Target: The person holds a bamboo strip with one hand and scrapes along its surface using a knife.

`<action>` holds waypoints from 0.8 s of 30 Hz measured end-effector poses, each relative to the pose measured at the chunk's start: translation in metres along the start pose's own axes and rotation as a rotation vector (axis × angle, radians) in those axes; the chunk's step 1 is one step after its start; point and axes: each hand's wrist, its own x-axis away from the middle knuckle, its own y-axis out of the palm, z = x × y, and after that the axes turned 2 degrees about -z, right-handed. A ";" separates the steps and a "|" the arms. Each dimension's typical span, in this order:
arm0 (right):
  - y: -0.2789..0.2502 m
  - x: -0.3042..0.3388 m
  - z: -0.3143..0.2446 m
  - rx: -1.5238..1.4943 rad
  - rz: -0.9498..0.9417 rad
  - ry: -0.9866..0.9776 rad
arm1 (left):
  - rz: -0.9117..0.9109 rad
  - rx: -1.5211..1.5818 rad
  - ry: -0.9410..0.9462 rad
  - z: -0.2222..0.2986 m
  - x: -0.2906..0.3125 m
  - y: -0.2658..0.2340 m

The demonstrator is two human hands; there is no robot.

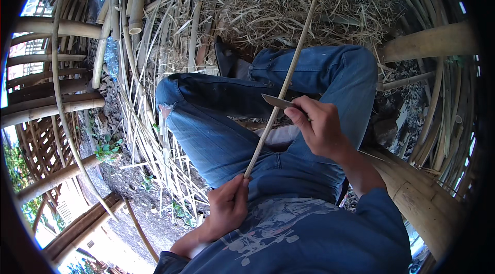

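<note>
Across the lap of a seated person in blue jeans (206,129) runs a long, pale bamboo strip (294,57), the thing being worked. It slants from the waist, past the bent legs, and out at the far edge of the view. At its near end, the left hand (228,206) has its fingers closed around it, thumb lying along the top. Partway up the strip and just to its right, the right hand (319,127) grips a short knife (278,102) by the handle, fingers curled tight. The blade lies across the strip, its tip showing past the left side; whether the edge is biting into the bamboo or merely resting on it, I cannot tell.

Beyond the legs, around the strip's farther stretch, lies a heap of dry, curled shavings (242,13). Well to the strip's left are many thin split slivers (162,155), and well to its right a thick bamboo pole (423,207).

The step in hand looks like shaving or smoothing the strip by knife, seemingly partway through. Most likely the next move calls for a shallow, even stroke along the strip, the blade held at a low angle, with the left fingers firm at the near end and clear of the edge. Too steep a bite could split the strip.
</note>
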 end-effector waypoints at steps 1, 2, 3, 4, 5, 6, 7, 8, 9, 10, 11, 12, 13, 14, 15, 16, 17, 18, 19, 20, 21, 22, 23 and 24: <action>0.003 0.001 -0.002 0.000 0.000 -0.001 | -0.003 -0.012 0.002 0.000 0.000 0.000; 0.008 0.005 -0.005 -0.006 -0.013 -0.049 | -0.006 -0.011 0.003 0.000 -0.001 0.000; 0.012 0.008 -0.009 -0.013 -0.026 -0.097 | 0.000 -0.019 -0.004 0.000 -0.001 0.001; 0.014 0.010 -0.011 -0.011 -0.026 -0.096 | 0.005 -0.028 -0.010 0.001 -0.002 0.002; 0.016 0.011 -0.013 -0.002 -0.023 -0.129 | 0.006 -0.028 -0.011 0.001 -0.002 0.002; 0.017 0.012 -0.014 0.007 -0.021 -0.163 | 0.029 -0.046 0.041 0.001 -0.003 0.003; 0.016 0.011 -0.012 0.006 -0.021 -0.164 | 0.051 -0.063 0.092 0.002 -0.003 0.004; 0.014 0.009 -0.008 0.020 -0.032 -0.154 | 0.051 -0.064 0.092 0.002 -0.003 0.003; 0.013 0.008 -0.006 0.035 -0.042 -0.144 | 0.043 -0.065 0.078 0.002 -0.003 0.003; 0.013 0.007 -0.006 0.035 -0.042 -0.144 | 0.035 -0.067 0.064 0.003 -0.003 0.002; 0.014 0.007 -0.006 0.071 -0.027 -0.158 | 0.035 -0.067 0.064 0.002 -0.002 0.002; 0.014 0.006 -0.006 0.107 -0.013 -0.172 | 0.040 -0.063 0.063 -0.001 -0.001 0.002; 0.014 0.005 -0.004 0.107 -0.013 -0.172 | 0.044 -0.060 0.061 -0.002 -0.001 0.002; 0.015 0.005 -0.002 0.119 0.017 -0.173 | 0.045 -0.061 0.061 -0.001 -0.001 0.002; 0.015 0.004 0.000 0.130 0.047 -0.174 | 0.041 -0.043 0.048 0.001 -0.002 0.002; 0.015 0.003 0.000 0.129 0.046 -0.174 | 0.036 -0.025 0.035 0.002 -0.003 0.002; 0.012 0.002 -0.001 0.136 0.042 -0.173 | 0.038 -0.025 0.036 0.001 -0.002 0.002; 0.011 0.001 -0.001 0.144 0.037 -0.171 | 0.046 -0.032 0.044 0.000 -0.001 0.001; 0.011 0.000 -0.001 0.143 0.038 -0.173 | 0.053 -0.038 0.052 0.000 0.000 0.001; 0.011 0.000 0.000 0.155 0.051 -0.190 | 0.052 -0.038 0.051 0.000 0.000 0.001; 0.011 -0.001 0.001 0.166 0.065 -0.208 | 0.054 -0.031 0.052 0.001 -0.001 0.001; 0.009 -0.002 0.002 0.166 0.064 -0.207 | 0.055 -0.025 0.054 0.002 -0.002 0.001; 0.007 -0.005 0.006 0.176 0.115 -0.153 | 0.055 -0.026 0.054 0.002 0.000 0.000; 0.003 -0.008 0.009 0.186 0.166 -0.099 | 0.022 -0.023 0.025 0.000 0.003 -0.002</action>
